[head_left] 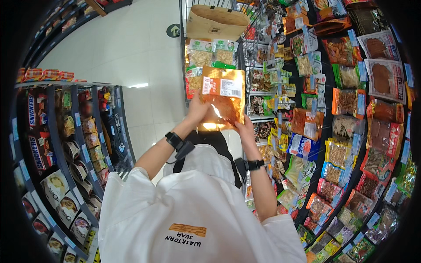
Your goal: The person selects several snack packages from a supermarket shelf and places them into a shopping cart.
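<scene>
Golden pouch (222, 104) gripped by both half-closed hands (199, 108) (246, 130), left edge and lower right corner.

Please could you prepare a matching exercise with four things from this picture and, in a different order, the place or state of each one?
1. golden packet
2. paper bag
3. round arrow sign
4. T-shirt

A. on the pale floor
B. white, with a print
C. held by left hand and right hand
D. open-topped, light brown

Pairs: 1-C, 2-D, 3-A, 4-B.
</scene>
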`<action>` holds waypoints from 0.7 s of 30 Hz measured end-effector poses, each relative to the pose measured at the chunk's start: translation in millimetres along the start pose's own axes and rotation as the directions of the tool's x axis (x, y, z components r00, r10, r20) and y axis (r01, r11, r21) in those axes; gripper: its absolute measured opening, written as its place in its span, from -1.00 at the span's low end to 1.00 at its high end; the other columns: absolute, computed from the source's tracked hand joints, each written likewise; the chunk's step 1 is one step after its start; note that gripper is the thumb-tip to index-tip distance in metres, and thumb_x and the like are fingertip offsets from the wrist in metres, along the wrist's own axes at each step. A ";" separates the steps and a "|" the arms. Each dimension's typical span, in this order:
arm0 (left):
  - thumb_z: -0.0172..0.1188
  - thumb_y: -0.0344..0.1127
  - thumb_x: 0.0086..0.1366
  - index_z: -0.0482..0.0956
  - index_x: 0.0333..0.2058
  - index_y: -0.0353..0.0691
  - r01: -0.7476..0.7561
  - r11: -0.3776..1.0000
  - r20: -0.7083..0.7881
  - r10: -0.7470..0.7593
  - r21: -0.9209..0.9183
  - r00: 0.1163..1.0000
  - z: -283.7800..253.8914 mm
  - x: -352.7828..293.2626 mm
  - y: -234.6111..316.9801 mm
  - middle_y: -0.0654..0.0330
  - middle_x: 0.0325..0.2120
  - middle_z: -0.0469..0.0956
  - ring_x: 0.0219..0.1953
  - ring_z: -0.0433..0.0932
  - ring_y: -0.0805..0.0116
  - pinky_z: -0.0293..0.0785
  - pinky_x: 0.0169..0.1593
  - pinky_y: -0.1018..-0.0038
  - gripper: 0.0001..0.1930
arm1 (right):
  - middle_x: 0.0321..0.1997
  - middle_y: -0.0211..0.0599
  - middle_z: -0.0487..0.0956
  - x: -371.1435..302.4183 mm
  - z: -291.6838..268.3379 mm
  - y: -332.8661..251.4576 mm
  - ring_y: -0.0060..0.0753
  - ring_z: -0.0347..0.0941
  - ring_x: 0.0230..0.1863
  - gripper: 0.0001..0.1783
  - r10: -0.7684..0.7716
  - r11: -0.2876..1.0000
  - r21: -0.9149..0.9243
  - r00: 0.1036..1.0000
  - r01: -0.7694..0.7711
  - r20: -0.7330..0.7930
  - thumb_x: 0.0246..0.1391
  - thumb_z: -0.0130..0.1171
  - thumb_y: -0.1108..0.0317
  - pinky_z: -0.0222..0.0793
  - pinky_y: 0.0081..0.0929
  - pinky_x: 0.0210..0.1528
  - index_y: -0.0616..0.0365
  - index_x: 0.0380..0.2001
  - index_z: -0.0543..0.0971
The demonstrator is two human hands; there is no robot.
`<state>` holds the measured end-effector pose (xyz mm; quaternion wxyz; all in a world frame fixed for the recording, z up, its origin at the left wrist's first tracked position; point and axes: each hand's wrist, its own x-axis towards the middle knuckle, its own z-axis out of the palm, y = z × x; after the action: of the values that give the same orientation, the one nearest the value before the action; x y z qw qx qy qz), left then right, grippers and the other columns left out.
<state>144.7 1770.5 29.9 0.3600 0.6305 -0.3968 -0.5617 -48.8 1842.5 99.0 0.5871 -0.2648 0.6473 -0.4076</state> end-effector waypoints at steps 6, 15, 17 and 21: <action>0.22 -0.34 0.06 0.32 0.01 -0.44 -0.018 0.989 -0.207 0.048 0.144 0.977 -30.8 91.4 72.2 -0.02 -0.22 0.55 -0.21 0.55 0.19 0.46 -0.13 0.42 -0.46 | 0.07 0.02 0.44 156.9 24.2 16.5 -0.15 0.44 0.00 -0.26 -0.109 0.934 -0.344 0.994 0.099 -0.010 0.01 0.15 0.31 0.34 -0.42 0.02 0.32 0.23 0.14; -0.03 -0.24 0.29 0.47 -0.45 -0.30 -0.036 0.997 -0.215 0.020 -0.070 0.976 -87.5 68.1 25.3 0.20 -0.53 0.53 -0.44 0.49 0.43 0.38 -0.32 0.48 -0.75 | -0.03 -0.25 0.50 109.2 -30.9 39.6 -0.45 0.48 -0.13 -0.46 0.185 0.956 -0.266 0.960 -0.127 0.208 0.16 0.05 0.21 0.37 -0.53 -0.09 0.22 0.16 0.29; -0.04 -0.21 0.30 0.46 -0.51 -0.30 0.001 1.000 -0.173 -0.005 -0.025 0.985 -85.9 55.7 8.0 0.21 -0.58 0.51 -0.47 0.47 0.44 0.35 -0.36 0.48 -0.70 | -0.04 -0.25 0.51 88.2 -67.4 70.0 -0.41 0.49 -0.09 -0.47 0.282 0.935 -0.253 0.953 -0.249 0.106 0.14 0.05 0.21 0.37 -0.52 -0.06 0.22 0.14 0.31; -0.02 -0.14 0.31 0.43 -0.65 -0.28 -0.045 0.988 -0.015 0.048 0.145 0.999 -68.7 35.3 -19.7 0.24 -0.71 0.43 -0.58 0.39 0.51 0.28 -0.47 0.48 -0.59 | -0.13 -0.29 0.54 30.5 -135.0 129.6 -0.45 0.50 -0.15 -0.58 0.371 0.920 -0.106 0.925 -0.378 -0.085 0.14 0.02 0.26 0.38 -0.54 -0.13 0.19 0.05 0.38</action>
<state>216.8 1747.4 4.8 0.3300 0.6505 -0.4478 -0.5172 -168.2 1915.1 -29.2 0.6164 -0.1581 0.7276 -0.2560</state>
